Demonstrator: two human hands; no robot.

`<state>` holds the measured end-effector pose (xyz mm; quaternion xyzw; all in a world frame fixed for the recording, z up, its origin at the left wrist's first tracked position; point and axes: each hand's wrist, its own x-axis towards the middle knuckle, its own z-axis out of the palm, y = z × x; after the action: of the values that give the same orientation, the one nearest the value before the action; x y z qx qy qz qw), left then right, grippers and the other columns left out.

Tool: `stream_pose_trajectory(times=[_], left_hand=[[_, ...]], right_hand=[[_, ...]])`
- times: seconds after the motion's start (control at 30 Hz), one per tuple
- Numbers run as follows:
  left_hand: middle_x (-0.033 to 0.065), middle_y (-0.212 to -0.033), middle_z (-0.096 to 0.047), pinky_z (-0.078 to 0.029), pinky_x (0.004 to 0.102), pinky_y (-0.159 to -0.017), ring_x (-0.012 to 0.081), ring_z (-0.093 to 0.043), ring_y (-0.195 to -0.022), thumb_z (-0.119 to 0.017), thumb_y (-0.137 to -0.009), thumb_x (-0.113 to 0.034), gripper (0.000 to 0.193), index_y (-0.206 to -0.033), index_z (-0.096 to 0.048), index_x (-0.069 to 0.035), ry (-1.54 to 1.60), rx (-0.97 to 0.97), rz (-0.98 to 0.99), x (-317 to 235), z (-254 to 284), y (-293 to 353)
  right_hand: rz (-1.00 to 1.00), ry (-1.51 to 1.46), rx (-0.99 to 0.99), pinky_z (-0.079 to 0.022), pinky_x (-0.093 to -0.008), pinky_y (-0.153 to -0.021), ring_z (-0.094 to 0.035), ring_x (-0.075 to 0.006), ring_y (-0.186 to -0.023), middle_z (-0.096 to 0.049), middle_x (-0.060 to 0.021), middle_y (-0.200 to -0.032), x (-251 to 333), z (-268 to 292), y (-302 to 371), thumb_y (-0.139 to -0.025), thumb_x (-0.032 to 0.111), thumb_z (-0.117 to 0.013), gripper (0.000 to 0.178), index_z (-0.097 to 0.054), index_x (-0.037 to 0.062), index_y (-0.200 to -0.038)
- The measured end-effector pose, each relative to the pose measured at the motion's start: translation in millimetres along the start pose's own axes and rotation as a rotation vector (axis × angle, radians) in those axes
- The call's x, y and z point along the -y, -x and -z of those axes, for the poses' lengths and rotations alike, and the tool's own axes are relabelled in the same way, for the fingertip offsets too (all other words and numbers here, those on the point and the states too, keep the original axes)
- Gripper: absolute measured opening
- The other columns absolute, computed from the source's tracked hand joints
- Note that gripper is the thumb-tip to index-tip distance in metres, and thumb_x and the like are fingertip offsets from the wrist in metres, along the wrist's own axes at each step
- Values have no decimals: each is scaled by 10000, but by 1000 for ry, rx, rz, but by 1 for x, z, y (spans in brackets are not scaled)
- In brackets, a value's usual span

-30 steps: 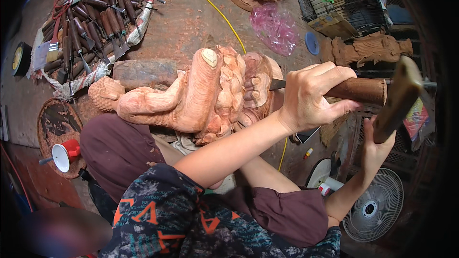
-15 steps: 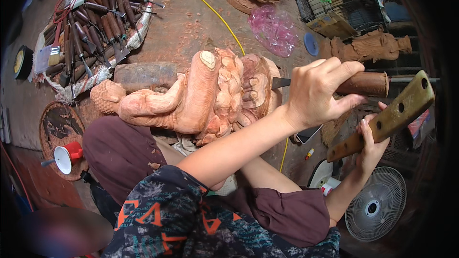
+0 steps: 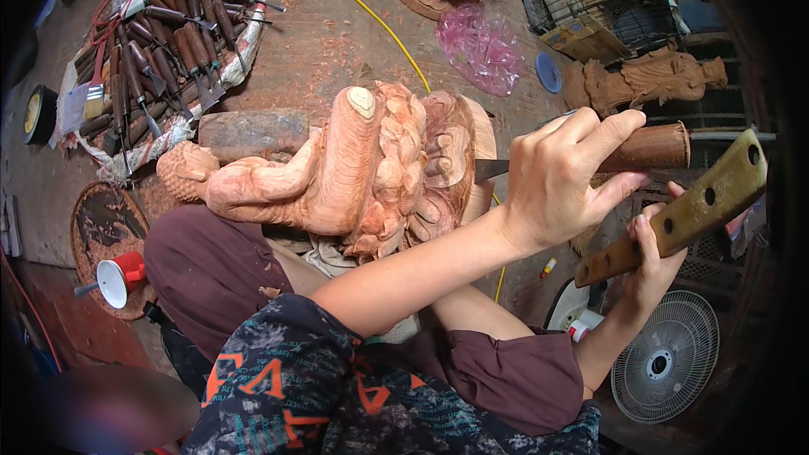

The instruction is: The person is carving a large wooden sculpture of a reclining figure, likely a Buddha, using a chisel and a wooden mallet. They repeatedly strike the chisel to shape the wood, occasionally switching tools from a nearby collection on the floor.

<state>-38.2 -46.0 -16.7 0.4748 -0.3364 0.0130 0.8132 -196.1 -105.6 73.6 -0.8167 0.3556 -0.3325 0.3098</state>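
Note:
A carved wooden figure (image 3: 312,177) lies on its side across my lap area, its curly-haired head to the left and its layered base to the right. My left hand (image 3: 560,177) is closed around a chisel (image 3: 645,148) with a round brown handle. The flat dark blade meets the end of the figure's base, pointing left. Lower right, my right hand (image 3: 653,248) grips a flat, greenish-brown bar with holes (image 3: 687,211), used side unclear. The bar is tilted and stands apart from the handle's end.
Many carving tools (image 3: 177,42) fill a round tray at upper left. Beside the figure lies a wooden log (image 3: 253,133). A yellow cord (image 3: 383,21), pink plastic bag (image 3: 480,46), wire cage (image 3: 598,0) and another carving (image 3: 649,82) lie beyond. A fan (image 3: 666,358) and red mug (image 3: 122,276) are nearer.
My left hand and the chisel have shifted slightly toward me, so the blade meets a lower spot on the base. The holed bar stays in my right hand, almost unmoved.

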Motion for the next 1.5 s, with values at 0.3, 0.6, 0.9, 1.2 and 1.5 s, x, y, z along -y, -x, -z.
stream_pose_trajectory(times=[0.3, 0.6, 0.9, 1.2, 1.5], left_hand=[[98, -839, -642, -499, 336, -584, 271, -644, -699, -802, -664, -196, 517, -1136, -618, -93, 72, -27, 16, -2, 4, -2], [104, -833, -642, -500, 333, -583, 265, -647, -702, -798, -664, -170, 502, -1124, -621, -74, 79, -28, 26, -3, 5, -1], [93, -772, -612, -485, 330, -553, 256, -627, -646, -802, -665, -186, 494, -1114, -623, -84, 84, -66, -9, -3, 3, -2], [100, -781, -619, -488, 335, -551, 264, -634, -654, -801, -677, -207, 478, -1102, -621, -83, 64, -61, 6, -3, 2, -1], [128, -857, -662, -532, 336, -615, 281, -676, -743, -796, -713, -220, 452, -1098, -612, -69, 75, -72, 79, 1, 2, -4]], right_hand=[[11, 3, -3, -432, -219, -675, -499, -93, -701, -505, -31, -818, 1, 0, 0, -791, -12, -628, 545, -416, -2, -1292], [9, -13, 5, -435, -223, -664, -498, -91, -693, -508, -38, -822, -3, 1, 0, -797, -19, -620, 554, -398, -14, -1305], [10, -19, 13, -432, -222, -656, -500, -91, -684, -518, -46, -831, -3, 2, 0, -803, -38, -610, 566, -382, -19, -1321], [5, -24, 23, -426, -222, -659, -498, -93, -687, -513, -46, -831, -5, 3, 0, -805, -33, -612, 575, -374, -23, -1328], [179, 377, -7, -411, -214, -674, -479, -83, -707, -512, -33, -828, -1, 12, -9, -812, -37, -613, 548, -398, -21, -1317]])
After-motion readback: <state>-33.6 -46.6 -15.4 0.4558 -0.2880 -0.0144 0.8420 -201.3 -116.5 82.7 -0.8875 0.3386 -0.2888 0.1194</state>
